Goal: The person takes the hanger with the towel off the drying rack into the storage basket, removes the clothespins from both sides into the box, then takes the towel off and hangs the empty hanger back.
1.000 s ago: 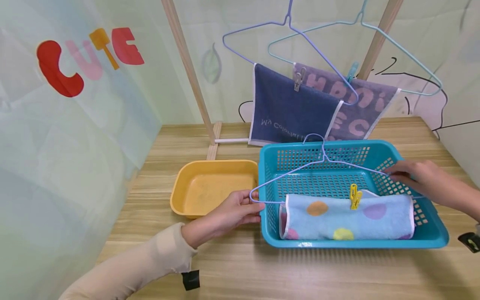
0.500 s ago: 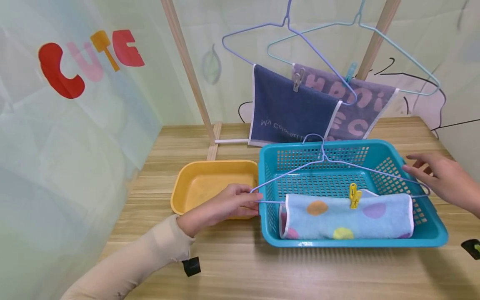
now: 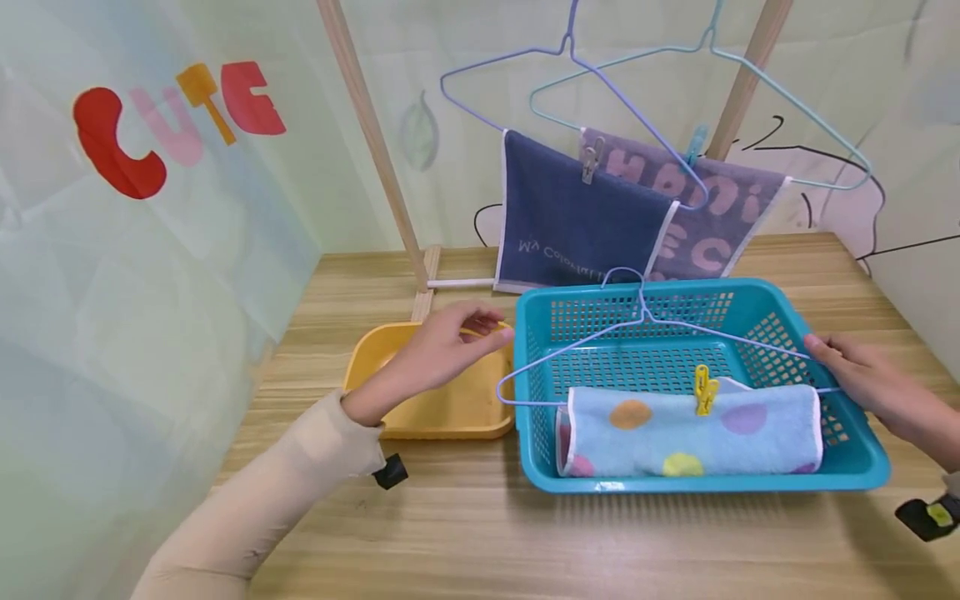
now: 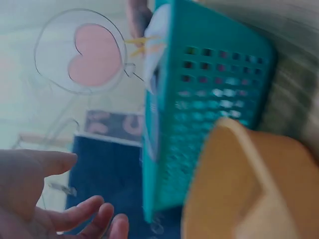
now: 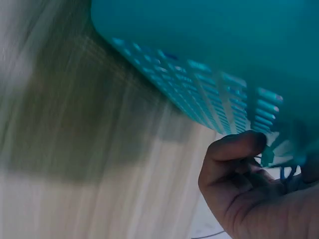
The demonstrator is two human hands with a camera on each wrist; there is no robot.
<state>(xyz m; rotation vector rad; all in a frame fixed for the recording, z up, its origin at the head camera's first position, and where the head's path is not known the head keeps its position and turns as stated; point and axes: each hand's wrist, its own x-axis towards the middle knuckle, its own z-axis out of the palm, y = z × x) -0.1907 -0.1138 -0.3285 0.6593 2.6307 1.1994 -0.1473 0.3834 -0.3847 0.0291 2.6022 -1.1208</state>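
A lilac hanger (image 3: 570, 342) lies across a teal basket (image 3: 546, 479). Over its bar hangs a light blue towel (image 3: 652, 437) with coloured dots, and a yellow clothespin (image 3: 704, 390) sits at the towel's top edge. My left hand (image 3: 450, 346) is raised over the yellow basin (image 3: 450, 417), fingers loosely bent and holding nothing, apart from the hanger. My right hand (image 3: 873, 375) grips the basket's right rim; in the right wrist view its fingers curl there, beside a thin blue loop. The hanger's right end is hidden by that hand.
Behind the basket, a dark blue towel (image 3: 577, 217) and a purple lettered towel (image 3: 735, 196) hang on hangers, each with a clothespin. A wooden rack's post (image 3: 375, 142) rises behind the basin. The basin stands against the basket's left side on the wooden table (image 3: 465, 533).
My left hand has let go of the hanger's left end and moved up over the basin. My right hand has come off the hanger's arm and taken hold of the basket's right rim.
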